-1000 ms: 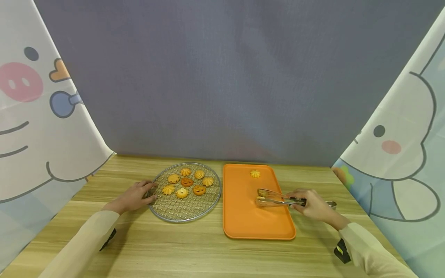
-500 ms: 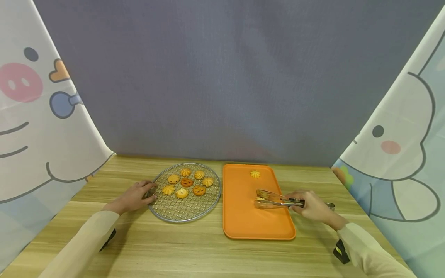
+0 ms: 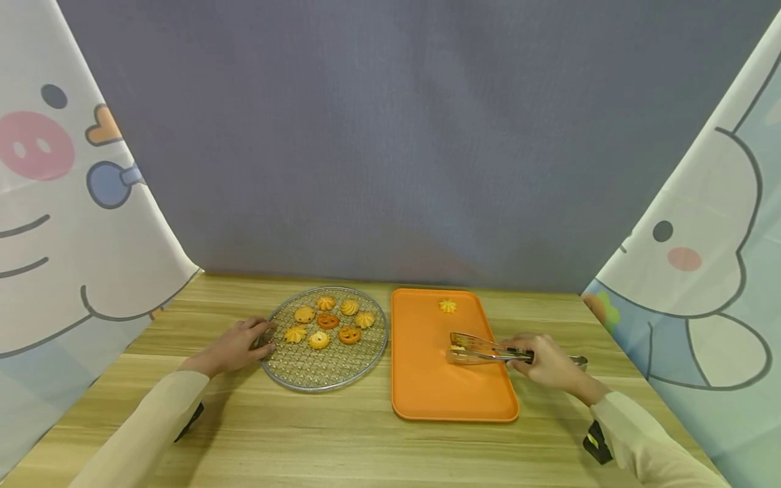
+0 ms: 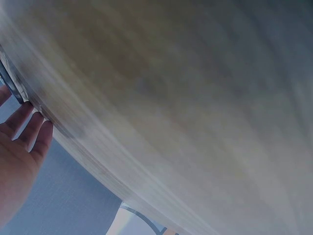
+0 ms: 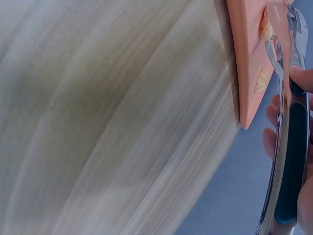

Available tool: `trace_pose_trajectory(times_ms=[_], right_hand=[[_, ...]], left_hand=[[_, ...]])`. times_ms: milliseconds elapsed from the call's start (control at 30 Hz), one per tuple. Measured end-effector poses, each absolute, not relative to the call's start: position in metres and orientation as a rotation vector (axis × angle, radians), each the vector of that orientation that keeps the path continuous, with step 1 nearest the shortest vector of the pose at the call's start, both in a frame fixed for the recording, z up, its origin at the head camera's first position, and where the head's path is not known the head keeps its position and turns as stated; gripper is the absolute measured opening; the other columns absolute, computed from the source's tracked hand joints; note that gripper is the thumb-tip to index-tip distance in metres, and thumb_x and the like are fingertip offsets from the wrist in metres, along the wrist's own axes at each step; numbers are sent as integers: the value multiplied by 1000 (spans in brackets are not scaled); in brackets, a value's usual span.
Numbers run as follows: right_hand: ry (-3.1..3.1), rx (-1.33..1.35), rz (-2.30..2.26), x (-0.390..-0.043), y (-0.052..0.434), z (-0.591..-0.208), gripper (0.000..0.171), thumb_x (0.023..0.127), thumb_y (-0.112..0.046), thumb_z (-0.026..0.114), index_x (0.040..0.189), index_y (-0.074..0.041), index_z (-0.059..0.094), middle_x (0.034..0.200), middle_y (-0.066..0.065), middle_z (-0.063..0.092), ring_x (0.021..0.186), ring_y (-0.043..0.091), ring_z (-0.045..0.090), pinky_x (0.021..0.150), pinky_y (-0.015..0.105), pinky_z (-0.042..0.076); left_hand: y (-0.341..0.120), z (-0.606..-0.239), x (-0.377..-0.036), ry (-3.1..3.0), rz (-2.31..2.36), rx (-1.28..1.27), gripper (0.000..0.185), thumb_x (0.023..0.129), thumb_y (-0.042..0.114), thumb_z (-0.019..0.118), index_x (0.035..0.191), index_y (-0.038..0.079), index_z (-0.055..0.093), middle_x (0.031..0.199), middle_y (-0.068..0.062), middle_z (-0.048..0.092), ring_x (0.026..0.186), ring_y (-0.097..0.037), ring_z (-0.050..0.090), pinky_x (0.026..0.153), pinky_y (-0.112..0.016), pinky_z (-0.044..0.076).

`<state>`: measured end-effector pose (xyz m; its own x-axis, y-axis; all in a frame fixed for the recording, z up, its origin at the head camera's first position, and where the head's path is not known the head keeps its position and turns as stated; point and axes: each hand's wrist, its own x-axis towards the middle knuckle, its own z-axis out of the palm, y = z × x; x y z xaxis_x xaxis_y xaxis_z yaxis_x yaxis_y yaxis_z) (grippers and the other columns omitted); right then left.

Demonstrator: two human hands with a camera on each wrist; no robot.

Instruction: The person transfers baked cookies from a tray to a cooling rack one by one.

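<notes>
My right hand (image 3: 544, 360) grips metal tongs (image 3: 488, 350) with dark handle grips. The tongs reach over the orange tray (image 3: 427, 390), their tips around a yellow cookie (image 3: 457, 348); whether they clamp it I cannot tell. In the right wrist view the tongs' dark handle (image 5: 292, 161) lies along the hand, with the cookie (image 5: 267, 29) at the tips. Another flower-shaped cookie (image 3: 448, 306) lies at the tray's far end. My left hand (image 3: 238, 344) rests at the left rim of a round wire rack (image 3: 317, 369), its fingers (image 4: 29, 128) fairly straight and spread.
Several cookies (image 3: 319, 339) sit on the rack, among them pretzel shapes (image 3: 350, 335). Rack and tray lie side by side on a wooden table (image 3: 293, 434). A grey cloth wall (image 3: 390, 149) stands behind, with cartoon-printed cloth (image 3: 689, 271) at the sides.
The tongs shifted very slightly left and came a little closer around the cookie, then stayed nearly still. My left hand and the rack have not moved.
</notes>
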<state>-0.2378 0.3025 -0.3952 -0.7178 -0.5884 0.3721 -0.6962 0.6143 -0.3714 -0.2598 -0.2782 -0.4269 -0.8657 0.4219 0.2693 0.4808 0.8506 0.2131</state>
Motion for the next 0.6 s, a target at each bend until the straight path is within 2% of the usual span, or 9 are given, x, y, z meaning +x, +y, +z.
trace_pose_trajectory(times_ms=[267, 600], right_hand=[[-2612, 1049, 731, -239, 301, -393, 32, 75, 4, 68, 107, 3, 65, 100, 20, 65, 42, -14, 23, 37, 13, 34], [-2595, 1085, 735, -239, 302, -393, 32, 74, 5, 69, 106, 5, 65, 97, 20, 65, 43, -11, 28, 36, 11, 32]], left_hand=[[-279, -428, -260, -2817, -411, -686, 44, 86, 29, 63, 121, 4, 55, 119, -25, 52, 103, -48, 50, 83, -61, 41], [-279, -428, -261, -2828, -427, -690, 44, 87, 28, 61, 123, 4, 54, 120, -25, 52, 103, -49, 49, 82, -60, 41]])
